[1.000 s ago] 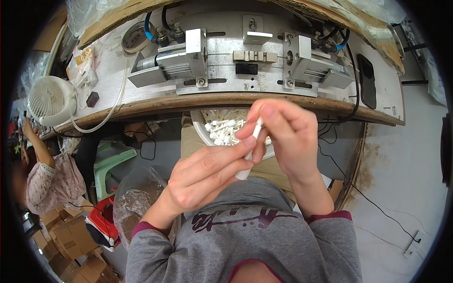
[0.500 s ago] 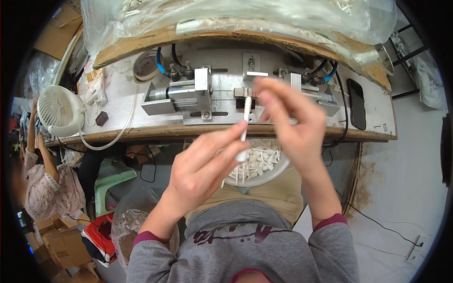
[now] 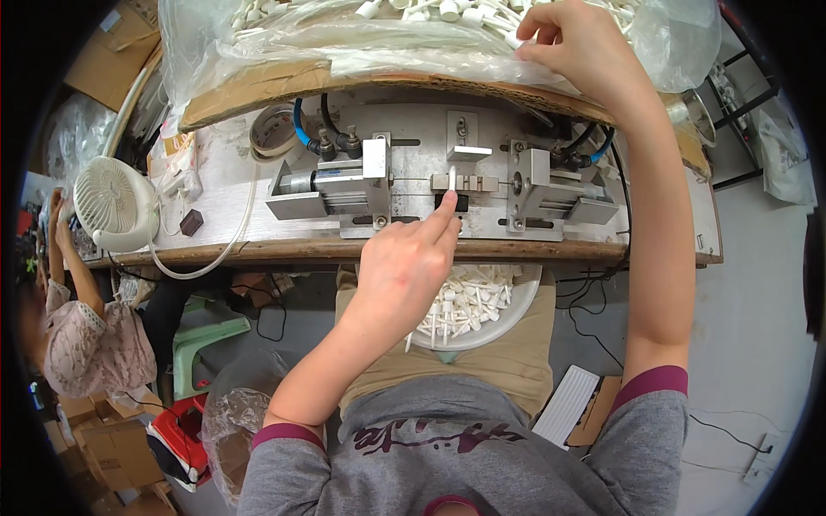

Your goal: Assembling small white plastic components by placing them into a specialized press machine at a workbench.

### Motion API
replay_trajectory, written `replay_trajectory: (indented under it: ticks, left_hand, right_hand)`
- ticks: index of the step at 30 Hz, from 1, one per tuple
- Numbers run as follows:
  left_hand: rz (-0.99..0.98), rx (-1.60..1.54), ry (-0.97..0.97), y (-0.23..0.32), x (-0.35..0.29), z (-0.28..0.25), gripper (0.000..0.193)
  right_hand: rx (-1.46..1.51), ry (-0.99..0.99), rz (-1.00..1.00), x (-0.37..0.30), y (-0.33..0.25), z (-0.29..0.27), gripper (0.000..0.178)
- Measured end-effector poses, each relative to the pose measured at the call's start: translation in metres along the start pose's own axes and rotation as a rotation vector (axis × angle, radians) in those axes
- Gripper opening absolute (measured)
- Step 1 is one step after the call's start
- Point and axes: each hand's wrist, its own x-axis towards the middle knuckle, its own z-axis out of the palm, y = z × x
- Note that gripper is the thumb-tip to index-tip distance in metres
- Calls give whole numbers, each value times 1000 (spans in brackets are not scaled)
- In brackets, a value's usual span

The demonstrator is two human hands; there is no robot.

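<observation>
My left hand (image 3: 406, 268) reaches up to the metal clamping fixture (image 3: 487, 184) on the bench. Its forefinger lies on the lower end of a slim white plastic stick (image 3: 453, 175), which stands across the fixture's small block; the thumb is hidden. At the upper right, my right hand (image 3: 578, 41) pinches a white plastic piece (image 3: 514, 40) at the edge of a plastic-lined cardboard box (image 3: 284, 88) heaped with similar white pieces. On my lap, below the left fingers, rests a pale bowl (image 3: 522, 311) full of small white plastic parts.
Metal cylinders with blue hoses flank the fixture: a left one (image 3: 340, 184) and a right one (image 3: 564, 189). A tape roll (image 3: 255, 138) and a white fan (image 3: 110, 202) are on the bench's left. Another person (image 3: 99, 344) sits at far left, near a green stool (image 3: 185, 357).
My right hand has left the fixture and moved up and right to the box. The left hand has carried the white stick forward onto the fixture's block.
</observation>
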Motion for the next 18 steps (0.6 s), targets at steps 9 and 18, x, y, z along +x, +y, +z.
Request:
replay_trajectory:
  ticks: [9, 18]
  left_hand:
    - [-12, 8, -76, -2, 14, 3, 23]
    - [19, -25, -132, -4, 25, -17, 28]
  right_hand:
    - [44, 78, 0, 18, 24, 26, 39]
    - [124, 196, -73, 8, 37, 48, 34]
